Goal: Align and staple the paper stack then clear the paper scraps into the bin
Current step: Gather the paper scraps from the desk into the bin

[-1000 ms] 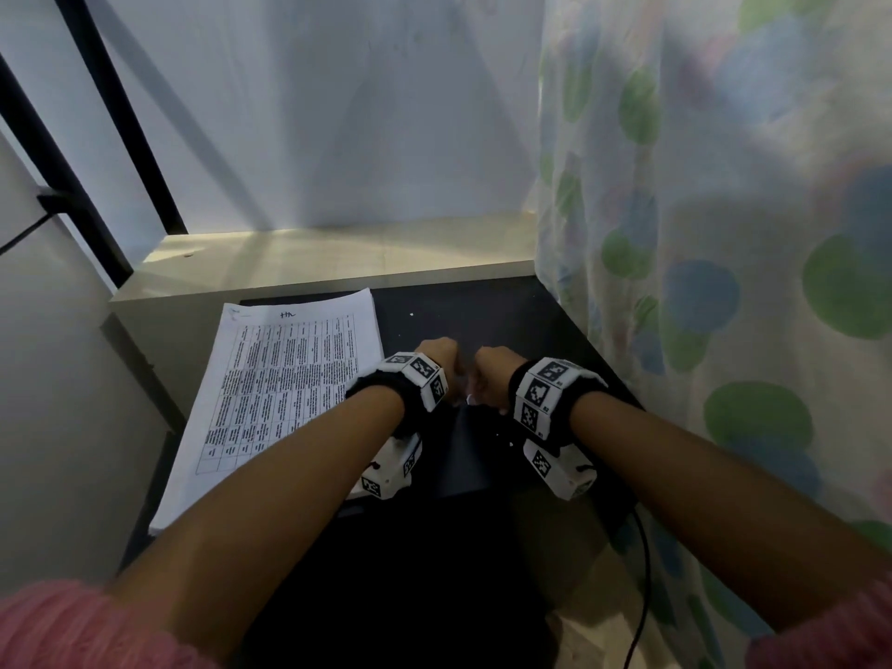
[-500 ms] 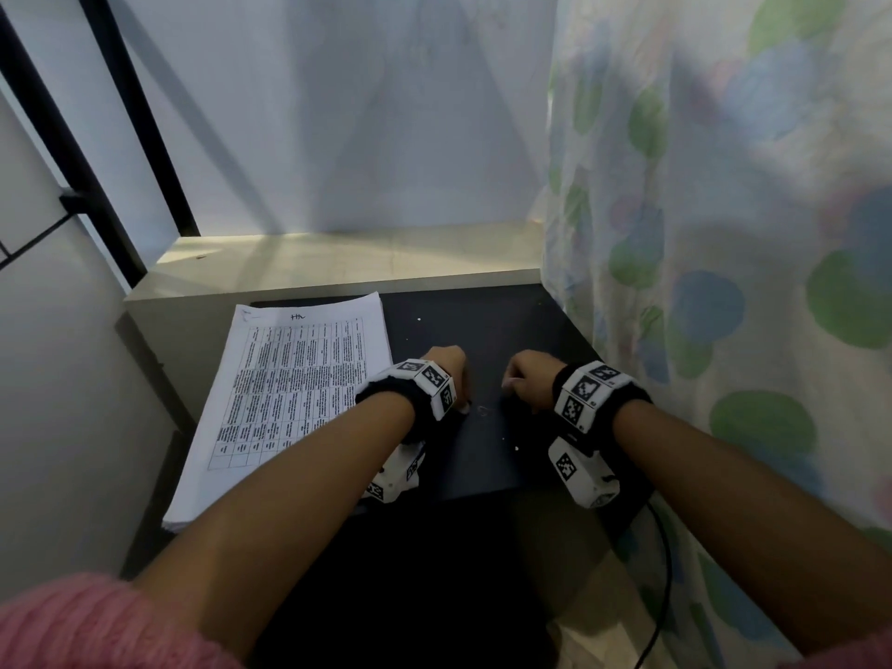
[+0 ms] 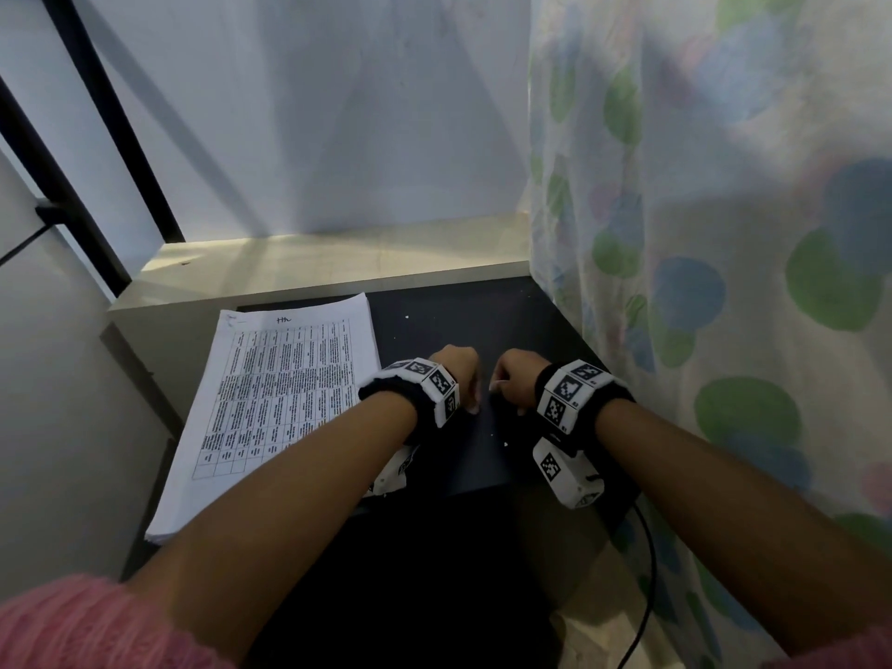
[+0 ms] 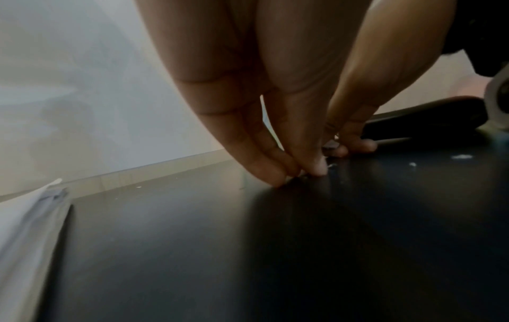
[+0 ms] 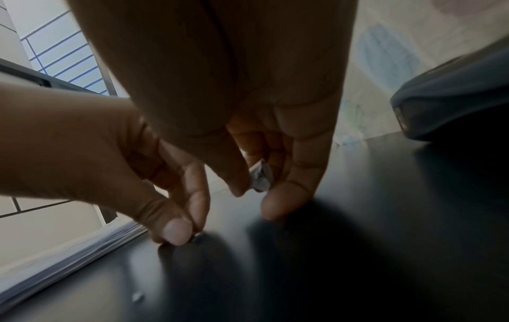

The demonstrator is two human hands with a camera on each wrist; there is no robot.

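The printed paper stack (image 3: 280, 393) lies on the left of the dark table (image 3: 463, 306); its edge shows in the wrist views (image 4: 24, 228) (image 5: 68, 259). My left hand (image 3: 475, 407) pinches a tiny paper scrap (image 5: 198, 236) against the tabletop with fingertips bunched (image 4: 299, 173). Just to its right, my right hand (image 3: 502, 386) holds a crumpled white scrap (image 5: 260, 176) between thumb and fingers (image 5: 256, 191), one fingertip touching the table. Loose white specks (image 3: 505, 444) (image 4: 462, 156) lie near the hands.
A dark rounded object (image 5: 454, 98), possibly the stapler, sits close to the right of my right hand. A spotted curtain (image 3: 724, 282) hangs along the table's right side, and a pale ledge (image 3: 313, 268) runs behind it. A cable (image 3: 647, 572) drops off the right front.
Half a second ago the hands were apart on the table; the right hand has moved left, back close to the left hand. The paper stack has not moved.
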